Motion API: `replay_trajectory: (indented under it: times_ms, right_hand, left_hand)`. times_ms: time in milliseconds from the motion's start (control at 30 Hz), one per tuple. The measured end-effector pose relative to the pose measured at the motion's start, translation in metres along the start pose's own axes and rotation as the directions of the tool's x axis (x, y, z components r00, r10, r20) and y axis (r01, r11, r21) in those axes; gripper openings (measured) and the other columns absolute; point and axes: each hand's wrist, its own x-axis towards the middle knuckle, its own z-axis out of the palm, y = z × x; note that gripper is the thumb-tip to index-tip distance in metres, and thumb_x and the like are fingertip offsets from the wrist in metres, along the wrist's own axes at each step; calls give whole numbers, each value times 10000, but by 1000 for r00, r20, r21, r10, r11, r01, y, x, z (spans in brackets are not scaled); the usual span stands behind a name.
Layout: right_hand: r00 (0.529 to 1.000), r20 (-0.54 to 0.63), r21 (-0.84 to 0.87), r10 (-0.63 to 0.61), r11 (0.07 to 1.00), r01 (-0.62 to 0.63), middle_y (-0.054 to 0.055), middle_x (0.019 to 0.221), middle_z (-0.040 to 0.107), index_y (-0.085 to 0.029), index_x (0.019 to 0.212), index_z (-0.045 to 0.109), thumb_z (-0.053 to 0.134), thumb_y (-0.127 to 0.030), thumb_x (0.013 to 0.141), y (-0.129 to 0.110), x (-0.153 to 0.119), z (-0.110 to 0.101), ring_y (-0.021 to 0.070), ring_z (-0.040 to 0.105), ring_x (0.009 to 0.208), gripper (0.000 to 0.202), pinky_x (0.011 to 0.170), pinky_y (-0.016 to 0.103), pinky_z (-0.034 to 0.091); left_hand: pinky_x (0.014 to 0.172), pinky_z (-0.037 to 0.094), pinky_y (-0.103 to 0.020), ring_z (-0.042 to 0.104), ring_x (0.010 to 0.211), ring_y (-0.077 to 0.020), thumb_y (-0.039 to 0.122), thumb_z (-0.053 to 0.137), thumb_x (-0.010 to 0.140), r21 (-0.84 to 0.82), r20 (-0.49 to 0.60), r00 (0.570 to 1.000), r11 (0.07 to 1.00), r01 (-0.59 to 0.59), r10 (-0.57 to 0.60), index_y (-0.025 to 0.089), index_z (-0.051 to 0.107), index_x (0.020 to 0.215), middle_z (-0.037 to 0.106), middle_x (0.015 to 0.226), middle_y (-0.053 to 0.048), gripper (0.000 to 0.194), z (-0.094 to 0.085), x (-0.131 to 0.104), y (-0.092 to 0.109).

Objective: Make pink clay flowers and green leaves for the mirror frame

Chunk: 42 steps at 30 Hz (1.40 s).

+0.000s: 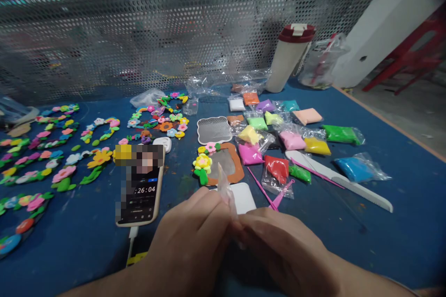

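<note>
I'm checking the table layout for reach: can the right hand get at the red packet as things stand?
Probably yes: the red packet lies ahead of the right hand, with only slim pink tools between. But that hand seems busy at the clear plastic, so it may need freeing first.

Head-worn view, facing forward and down, close above blue table (pixel 383 236)

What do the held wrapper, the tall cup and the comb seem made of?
Wrapper: likely thin plastic film; translucent, crinkled. Tall cup: pale, smooth body, plastic or coated metal, can't tell; its red lid looks moulded plastic. Comb: probably plastic; white, smooth, handle and teeth seemingly one piece.
</note>
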Motion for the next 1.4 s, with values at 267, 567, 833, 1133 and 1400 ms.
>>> replay_trajectory:
  times_ms: [267,567,833,1133,1400]
  right_hand:
    - [986,-161,108,30,994,-12,-31,602,566,-212,656,373,485,-5,782,-6,13,-9,75,520,501,267,475,171,441]
    - [994,-99,33,-38,999,41,0,772,544,-220,900,509,413,24,805,17,14,-21,108,536,686,279,589,225,438]
    - [999,17,284,39,958,-42,-5,739,551,-194,730,599,377,-19,834,19,22,-29,96,523,670,301,594,224,406]
    - [959,84,375,272,883,-283,15,808,555,-211,810,620,411,-159,879,28,22,-27,140,529,752,227,666,265,402]
    - [947,212,405,241,860,-310,47,1025,540,-236,952,660,617,-362,793,24,27,-23,187,520,968,207,854,342,420]
  left_hand:
    - [575,352,-223,460,611,-114,223,362,928,-272,39,999,962,-27,39,176,479,654,524,638,12,302,2,10,-13]
    - [548,331,-212,424,584,-96,156,368,909,-374,146,983,914,156,-108,185,394,620,432,615,41,292,-1,10,-18]
    - [1010,301,-379,341,1246,-254,412,753,628,-381,294,951,901,208,-96,266,317,1325,370,1368,-83,835,-5,18,-35]
    - [731,391,-211,572,794,-135,258,620,783,-567,555,805,613,550,-209,167,649,725,647,788,31,112,-2,21,-37]
    - [582,320,-192,463,640,-98,309,582,798,-542,602,736,518,662,-311,153,586,667,529,648,60,204,-2,21,-33]
